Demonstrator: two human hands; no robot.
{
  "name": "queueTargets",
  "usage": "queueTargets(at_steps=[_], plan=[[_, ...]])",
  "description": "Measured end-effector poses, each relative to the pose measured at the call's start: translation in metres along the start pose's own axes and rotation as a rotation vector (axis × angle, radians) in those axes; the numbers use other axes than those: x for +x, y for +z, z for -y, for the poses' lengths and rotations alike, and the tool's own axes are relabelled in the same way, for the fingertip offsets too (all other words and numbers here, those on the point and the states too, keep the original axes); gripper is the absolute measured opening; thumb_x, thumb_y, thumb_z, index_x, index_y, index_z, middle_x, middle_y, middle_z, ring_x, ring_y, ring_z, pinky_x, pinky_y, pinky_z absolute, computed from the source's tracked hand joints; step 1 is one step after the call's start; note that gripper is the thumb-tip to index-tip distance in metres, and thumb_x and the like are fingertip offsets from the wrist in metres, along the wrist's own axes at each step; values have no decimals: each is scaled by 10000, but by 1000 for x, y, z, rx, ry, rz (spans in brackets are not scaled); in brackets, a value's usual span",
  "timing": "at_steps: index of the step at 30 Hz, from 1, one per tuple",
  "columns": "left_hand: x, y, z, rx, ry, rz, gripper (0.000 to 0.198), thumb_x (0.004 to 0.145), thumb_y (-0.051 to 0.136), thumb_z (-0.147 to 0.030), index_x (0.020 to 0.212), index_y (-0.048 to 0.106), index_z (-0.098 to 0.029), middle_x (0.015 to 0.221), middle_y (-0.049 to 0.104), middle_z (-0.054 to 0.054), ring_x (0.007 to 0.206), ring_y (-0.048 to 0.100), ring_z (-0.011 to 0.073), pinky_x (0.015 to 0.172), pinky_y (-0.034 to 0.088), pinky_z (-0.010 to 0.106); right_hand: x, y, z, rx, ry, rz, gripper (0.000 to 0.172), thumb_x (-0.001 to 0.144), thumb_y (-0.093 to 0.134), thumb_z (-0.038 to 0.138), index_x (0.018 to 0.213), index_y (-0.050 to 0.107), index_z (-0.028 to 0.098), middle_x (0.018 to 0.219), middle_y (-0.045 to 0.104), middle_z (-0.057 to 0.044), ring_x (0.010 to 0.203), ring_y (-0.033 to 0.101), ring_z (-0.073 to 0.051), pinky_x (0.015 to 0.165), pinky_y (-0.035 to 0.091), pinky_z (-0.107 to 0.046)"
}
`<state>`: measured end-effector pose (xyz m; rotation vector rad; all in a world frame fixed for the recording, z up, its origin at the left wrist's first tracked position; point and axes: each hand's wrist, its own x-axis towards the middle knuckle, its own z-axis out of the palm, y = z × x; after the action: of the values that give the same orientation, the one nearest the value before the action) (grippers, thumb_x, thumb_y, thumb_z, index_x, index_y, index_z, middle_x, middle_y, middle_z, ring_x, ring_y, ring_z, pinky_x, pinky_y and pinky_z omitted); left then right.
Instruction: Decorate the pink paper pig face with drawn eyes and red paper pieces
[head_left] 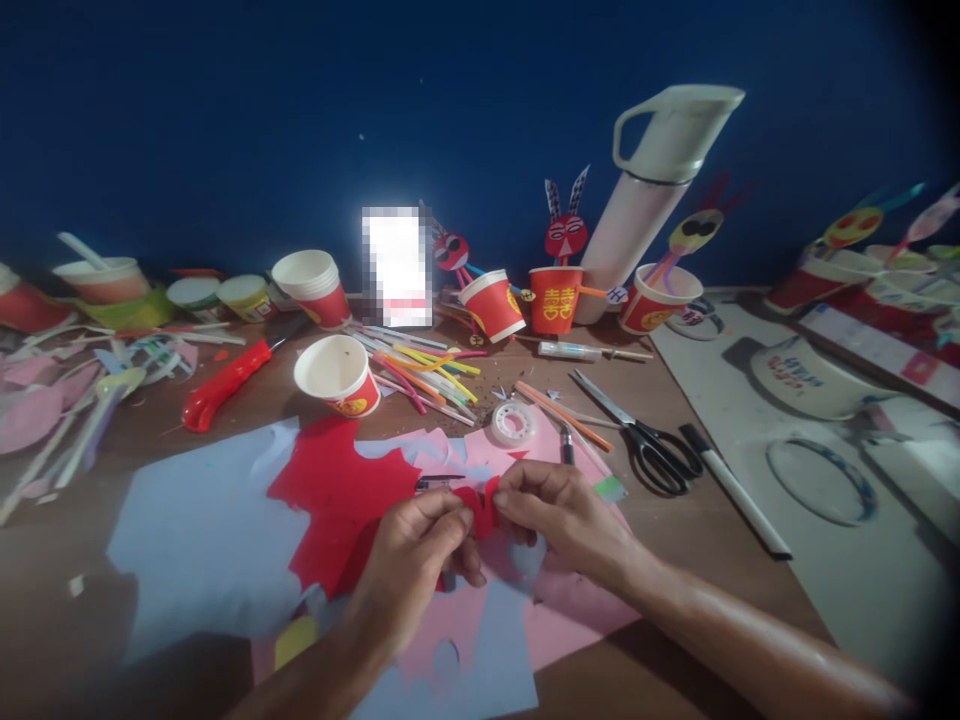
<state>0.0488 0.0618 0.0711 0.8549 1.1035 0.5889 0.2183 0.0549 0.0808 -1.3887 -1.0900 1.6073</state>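
Between my two hands is a small red paper cutout (486,512), pinched at its left side by my left hand (424,545) and at its right side by my right hand (551,505). A dark notch shows near its middle. Both hands are closed, thumbs against fingers, over pink paper (570,610). Just left of them lies a large red paper sheet (337,510) with scalloped cut edges, on top of light blue paper (202,530). A roll of clear tape (514,424) rests right behind the hands. Black-handled scissors (652,445) lie open to the right.
Behind the hands stand a paper cup (339,378), stacked cups (311,290) and several cup figures (556,290). Colourful straws (427,375) lie in a heap. A red-handled tool (229,385) is at left; a marker (739,492) is at right. A white thermos (645,215) leans on the wall.
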Motion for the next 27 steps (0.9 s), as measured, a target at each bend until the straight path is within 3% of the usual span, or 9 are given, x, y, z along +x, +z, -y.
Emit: queueTargets(at_steps=[7, 13, 21, 27], plan=[[1, -1, -2, 69, 6, -16, 149, 737, 552, -316, 690, 531, -176, 463, 557, -33, 435, 548, 116, 450, 327, 215, -3, -1, -1, -72, -5, 13, 202, 742, 548, 340, 636, 538, 169, 540, 484, 44, 465, 413, -72, 447, 335, -199], [-2, 0, -7, 175, 27, 31, 137, 729, 563, -304, 729, 546, -169, 490, 546, -31, 452, 495, 102, 467, 354, 216, -12, -17, -1, -211, -37, -12, 183, 796, 526, 313, 683, 543, 170, 604, 562, 25, 493, 477, -78, 458, 366, -191], [-7, 5, -3, 339, 64, 174, 234, 824, 530, -344, 699, 582, -153, 509, 484, -39, 473, 427, 87, 475, 330, 207, -45, -29, -19, -691, -122, -106, 139, 813, 527, 226, 728, 632, 191, 585, 585, 25, 523, 495, -113, 499, 328, -224], [-9, 7, -1, 424, 103, 197, 305, 865, 482, -394, 709, 600, -159, 513, 485, -26, 505, 452, 112, 504, 357, 223, -50, -35, -24, -976, -162, -194, 170, 826, 516, 231, 844, 683, 203, 699, 697, -39, 593, 606, -175, 554, 346, -260]])
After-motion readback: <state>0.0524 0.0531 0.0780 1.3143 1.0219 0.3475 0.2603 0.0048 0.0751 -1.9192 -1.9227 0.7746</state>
